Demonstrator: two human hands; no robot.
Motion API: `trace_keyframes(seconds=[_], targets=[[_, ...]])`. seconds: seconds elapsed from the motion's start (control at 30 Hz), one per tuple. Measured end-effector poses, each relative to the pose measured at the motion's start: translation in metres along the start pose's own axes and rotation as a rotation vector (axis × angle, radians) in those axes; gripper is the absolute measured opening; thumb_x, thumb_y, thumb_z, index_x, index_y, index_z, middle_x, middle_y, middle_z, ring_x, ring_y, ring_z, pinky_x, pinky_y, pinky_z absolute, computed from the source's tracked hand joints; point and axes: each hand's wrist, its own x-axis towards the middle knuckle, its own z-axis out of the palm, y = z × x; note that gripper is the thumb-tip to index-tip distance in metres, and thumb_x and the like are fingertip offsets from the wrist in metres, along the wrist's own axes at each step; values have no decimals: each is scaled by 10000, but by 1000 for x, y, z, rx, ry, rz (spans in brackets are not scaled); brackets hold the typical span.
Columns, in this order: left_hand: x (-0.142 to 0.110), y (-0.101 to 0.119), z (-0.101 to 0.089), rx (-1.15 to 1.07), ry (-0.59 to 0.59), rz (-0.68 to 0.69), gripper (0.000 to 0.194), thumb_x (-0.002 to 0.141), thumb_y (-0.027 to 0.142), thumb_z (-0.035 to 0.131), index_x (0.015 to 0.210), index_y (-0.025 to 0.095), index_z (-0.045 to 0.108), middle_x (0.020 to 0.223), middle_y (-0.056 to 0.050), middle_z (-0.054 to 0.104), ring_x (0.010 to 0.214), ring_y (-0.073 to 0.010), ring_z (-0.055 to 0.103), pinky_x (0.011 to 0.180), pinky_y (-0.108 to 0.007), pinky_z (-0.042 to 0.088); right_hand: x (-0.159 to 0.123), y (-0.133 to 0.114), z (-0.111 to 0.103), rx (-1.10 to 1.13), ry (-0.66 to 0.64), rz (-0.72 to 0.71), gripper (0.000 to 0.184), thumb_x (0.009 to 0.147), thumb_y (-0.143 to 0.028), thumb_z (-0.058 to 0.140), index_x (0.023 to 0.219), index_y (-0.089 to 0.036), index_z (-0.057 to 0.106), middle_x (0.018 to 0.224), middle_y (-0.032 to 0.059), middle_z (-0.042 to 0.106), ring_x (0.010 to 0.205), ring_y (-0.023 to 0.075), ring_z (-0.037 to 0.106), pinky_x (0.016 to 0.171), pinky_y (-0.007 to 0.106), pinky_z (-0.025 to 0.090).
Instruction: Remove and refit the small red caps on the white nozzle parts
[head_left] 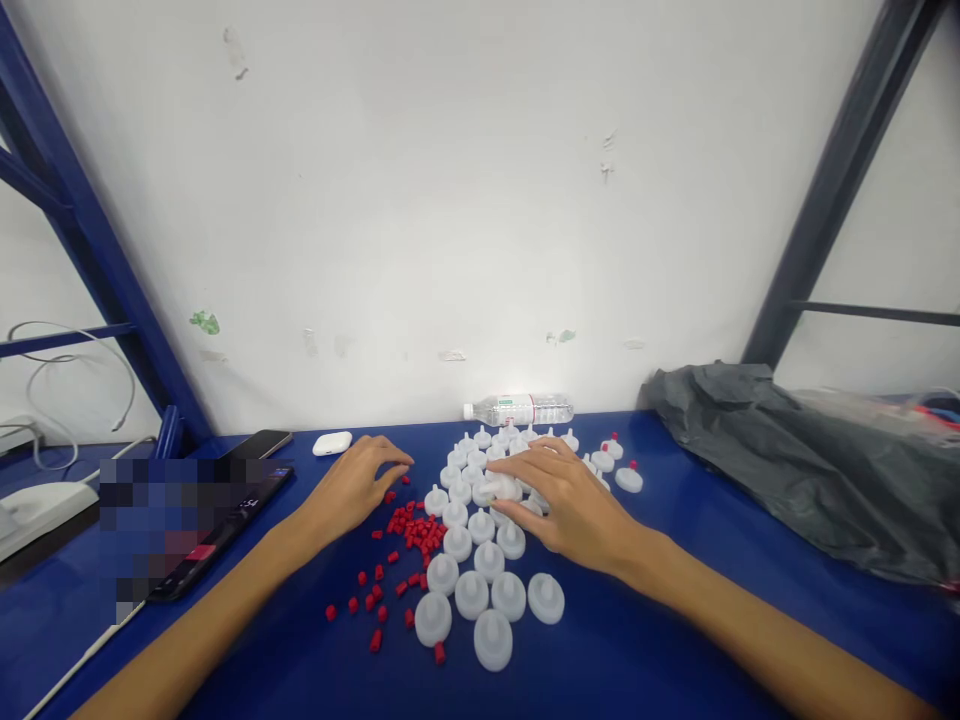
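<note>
My right hand (566,495) grips a white nozzle cap (506,487) between thumb and fingers, its spout tilted to the left, above a cluster of similar caps. Many white nozzle caps (472,595) stand spout up on the blue table, in front of and under this hand. To their left lies a scatter of small red tip caps (420,528). My left hand (367,475) hovers at the far edge of the red pieces, thumb and index finger pinched together. Whatever lies between those fingertips is too small to make out.
A clear plastic bottle (521,409) lies along the wall. Several white caps with red tips (629,477) stand at the right, near a dark plastic bag (780,470). A white earphone case (332,443), a phone (255,444) and a larger dark device (225,535) are at the left.
</note>
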Motion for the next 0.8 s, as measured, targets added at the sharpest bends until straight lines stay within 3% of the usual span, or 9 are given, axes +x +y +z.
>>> trace_keyframes(seconds=[0.23, 0.43, 0.6, 0.67, 0.8], targets=[[1, -7, 12, -19, -39, -26, 232, 895, 351, 560, 949, 254, 763, 972, -52, 738, 895, -247, 675, 811, -365, 516, -1, -4, 2, 8, -16, -3, 342, 962, -339, 599, 1281, -217, 603, 1166, 69, 720, 1052, 217, 664, 1052, 472, 418], [2, -4, 13, -39, 34, -43, 214, 885, 355, 555, 849, 232, 726, 863, -49, 730, 786, -228, 661, 717, -337, 510, -1, -3, 2, -12, -17, 1, 343, 954, -342, 606, 1277, -226, 613, 1155, 72, 724, 1059, 227, 669, 1054, 481, 422], [-1, 21, 1, -118, 128, -47, 315, 962, 403, 471, 1093, 238, 706, 988, -44, 743, 821, -203, 665, 743, -325, 525, -2, -3, 3, 2, -18, -2, 336, 962, -353, 595, 1272, -224, 613, 1141, 71, 725, 1043, 217, 669, 1059, 485, 414], [-3, 35, -3, -264, 145, -60, 316, 964, 431, 489, 1080, 251, 721, 1061, -31, 744, 879, -202, 676, 769, -321, 536, -2, -3, 3, 14, -23, -1, 342, 964, -355, 594, 1279, -222, 606, 1141, 69, 724, 1046, 215, 665, 1065, 483, 404], [-7, 58, -3, -573, 76, -86, 282, 925, 454, 577, 991, 231, 738, 1014, -28, 767, 938, -215, 701, 856, -332, 554, -2, -4, 3, 11, -35, 15, 354, 953, -376, 612, 1272, -221, 614, 1108, 68, 734, 1017, 210, 676, 1071, 479, 397]])
